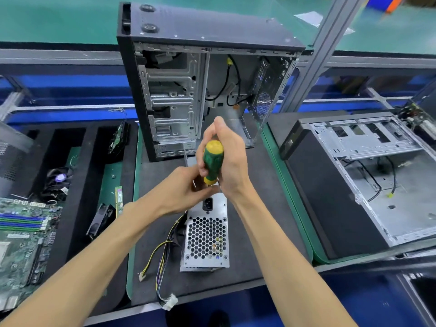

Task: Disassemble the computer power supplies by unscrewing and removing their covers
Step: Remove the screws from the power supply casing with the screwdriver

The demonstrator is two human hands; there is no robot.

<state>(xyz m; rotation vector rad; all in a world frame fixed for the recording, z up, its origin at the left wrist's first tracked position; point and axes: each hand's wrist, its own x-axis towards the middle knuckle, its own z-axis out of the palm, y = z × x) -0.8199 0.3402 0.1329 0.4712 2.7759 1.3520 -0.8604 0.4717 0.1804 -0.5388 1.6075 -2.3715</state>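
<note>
The power supply (205, 232) lies on the dark mat (259, 208) in front of the person, honeycomb grille up, its cable bundle (160, 263) trailing off to the left. At its far edge the right hand (226, 156) wraps the green-and-yellow screwdriver (212, 161), held almost upright — the tip is hidden, presumably on a cover screw. The left hand (188, 185) curls its fingers at the shaft's base, steadying. To do this well: keep the driver square to the screw, press down firmly (slipping strips heads), and brace the casing. An empty tower case (200, 86) stands just behind.
</note>
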